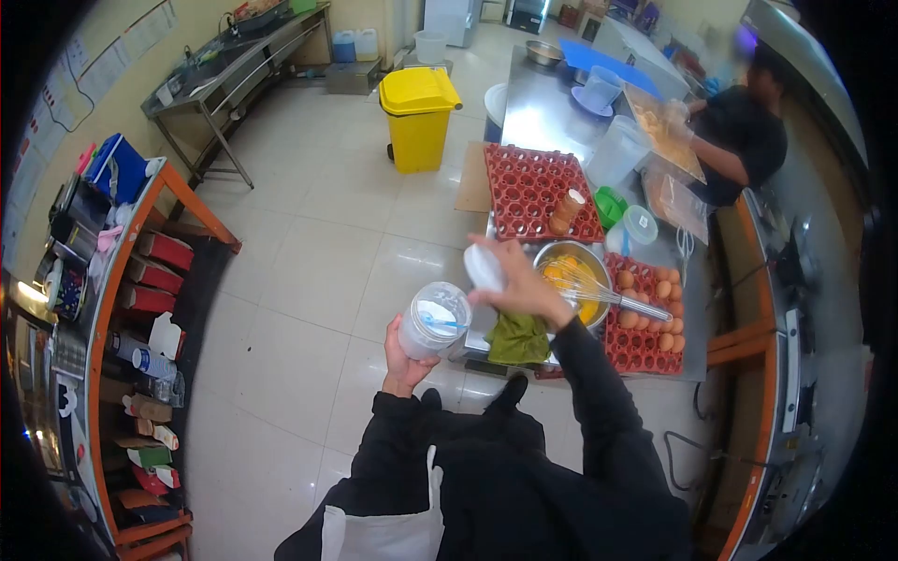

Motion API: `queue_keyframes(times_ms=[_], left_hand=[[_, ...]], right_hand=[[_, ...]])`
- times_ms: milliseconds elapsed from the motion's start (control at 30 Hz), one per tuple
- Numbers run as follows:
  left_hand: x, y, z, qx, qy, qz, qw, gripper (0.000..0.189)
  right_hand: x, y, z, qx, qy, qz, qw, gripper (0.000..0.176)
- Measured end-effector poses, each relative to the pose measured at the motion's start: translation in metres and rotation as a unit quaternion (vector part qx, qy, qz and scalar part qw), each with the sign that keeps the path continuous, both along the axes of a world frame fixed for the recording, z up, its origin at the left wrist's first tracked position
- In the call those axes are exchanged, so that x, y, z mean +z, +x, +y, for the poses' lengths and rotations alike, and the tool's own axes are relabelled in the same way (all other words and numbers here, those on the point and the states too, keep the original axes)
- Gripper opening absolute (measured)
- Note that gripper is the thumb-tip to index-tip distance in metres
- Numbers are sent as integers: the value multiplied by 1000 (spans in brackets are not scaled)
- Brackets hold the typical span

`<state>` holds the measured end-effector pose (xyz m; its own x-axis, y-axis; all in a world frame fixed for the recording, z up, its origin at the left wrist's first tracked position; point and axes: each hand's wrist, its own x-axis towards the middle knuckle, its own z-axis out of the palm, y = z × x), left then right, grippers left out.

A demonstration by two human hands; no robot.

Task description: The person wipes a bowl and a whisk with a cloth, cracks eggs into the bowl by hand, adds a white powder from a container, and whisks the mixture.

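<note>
My left hand (404, 363) is closed around a clear plastic jar (419, 338), its mouth uncovered. White powder (438, 310) and a blue spoon (443, 323) show inside it. Just to the right, my right hand (526, 280) grips a white lid (484, 268), held apart from the jar. Beyond that hand, a steel bowl (606, 265) of cracked eggs with several yolks stands on the table, and a whisk (629, 301) rests in it, handle over the rim. A green cloth (517, 340) lies at the table's near edge, partly behind my right arm.
A red egg tray (524, 182) with stacked shells lies behind the bowl; another tray (622, 351) with several brown eggs is at its right. Clear tubs (617, 150) stand farther back. A co-worker (748, 131) works across the table. A yellow bin (416, 126) stands on the floor.
</note>
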<state>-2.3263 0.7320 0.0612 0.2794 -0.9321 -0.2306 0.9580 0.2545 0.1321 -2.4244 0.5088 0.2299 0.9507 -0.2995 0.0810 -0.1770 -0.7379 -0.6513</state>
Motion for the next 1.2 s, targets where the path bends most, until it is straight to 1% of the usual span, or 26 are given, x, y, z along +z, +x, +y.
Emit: queue_keyframes(times_ms=[67, 133, 167, 233, 333, 400, 433, 467, 500, 533, 567, 600, 633, 667, 733, 800, 833, 900, 933, 967, 1000, 1033, 1067, 1100, 1167, 1200], left_hand=[[9, 1, -4, -10, -3, -4, 1000, 63], [22, -3, -11, -25, -8, -5, 1000, 61], [28, -4, -14, -43, -29, -18, 999, 60], [36, -7, -20, -79, -72, -40, 993, 60], [54, -13, -29, -145, -49, 10, 988, 59], [72, -24, -37, -118, -35, -29, 992, 56], [82, -36, -42, -108, -29, -46, 993, 55], [94, -55, -51, 0, 7, -132, 991, 52], [107, -77, -61, 108, 39, -215, 970, 51], [117, -91, -70, 217, 66, -293, 929, 51], [125, -95, -82, 315, 29, -422, 850, 51], [134, -95, -96, 408, -10, -534, 741, 52], [139, -96, -108, 490, -48, -624, 606, 53], [137, -100, -122, 507, -111, -600, 609, 62], [98, -103, -169, 580, -192, -622, 491, 72], [114, -105, -201, 579, -239, -655, 423, 91], [134, -106, -214, 575, -264, -669, 389, 101], [172, -127, -207, 369, -221, -747, 507, 111], [185, -134, -229, 371, -222, -749, 501, 126], [185, -142, -238, 343, -183, -720, 575, 125], [186, -144, -243, 336, -164, -730, 572, 124], [184, -142, -244, 328, -145, -740, 569, 123], [174, -142, -248, 344, -133, -735, 569, 114], [169, -140, -243, 315, -91, -754, 569, 111], [160, -134, -228, 255, -5, -787, 562, 104], [159, -134, -220, 245, 14, -776, 581, 100]], right_hand=[[21, -6, 32, 82, 31, -20, 996, 96], [24, -10, 49, 98, -38, -51, 993, 92], [25, -13, 54, 105, -73, -65, 990, 90], [28, -19, 56, 92, -84, -59, 990, 86], [35, -34, 49, 70, -78, -77, 992, 81], [54, -48, 46, 42, -86, -83, 992, 74], [59, -55, 49, -28, -85, -71, 993, 71], [64, -62, 53, -100, -84, -59, 990, 68], [71, -70, 55, -173, -83, -48, 980, 66], [83, -78, 48, -196, -52, 0, 979, 63], [90, -88, 36, -174, 3, -19, 985, 64], [97, -100, 23, -149, 58, -39, 986, 66], [104, -112, 13, -121, 114, -59, 984, 67], [117, -125, 10, -106, 104, -42, 988, 68], [143, -147, 3, -115, 103, -36, 987, 67], [157, -172, -17, -99, 122, -37, 987, 66], [166, -183, -31, -123, 112, -42, 985, 65], [185, -206, -62, -166, 92, -51, 981, 65], [189, -217, -85, -203, 55, -67, 975, 65], [186, -229, -112, -238, 20, -82, 967, 66], [181, -236, -141, -273, -15, -100, 957, 66], [171, -240, -170, -328, -92, -102, 935, 67], [154, -243, -199, -381, -165, -102, 904, 69], [135, -247, -227, -430, -235, -99, 866, 70], [89, -255, -288, -473, -262, -18, 841, 75], [67, -259, -316, -491, -276, 20, 826, 78]])
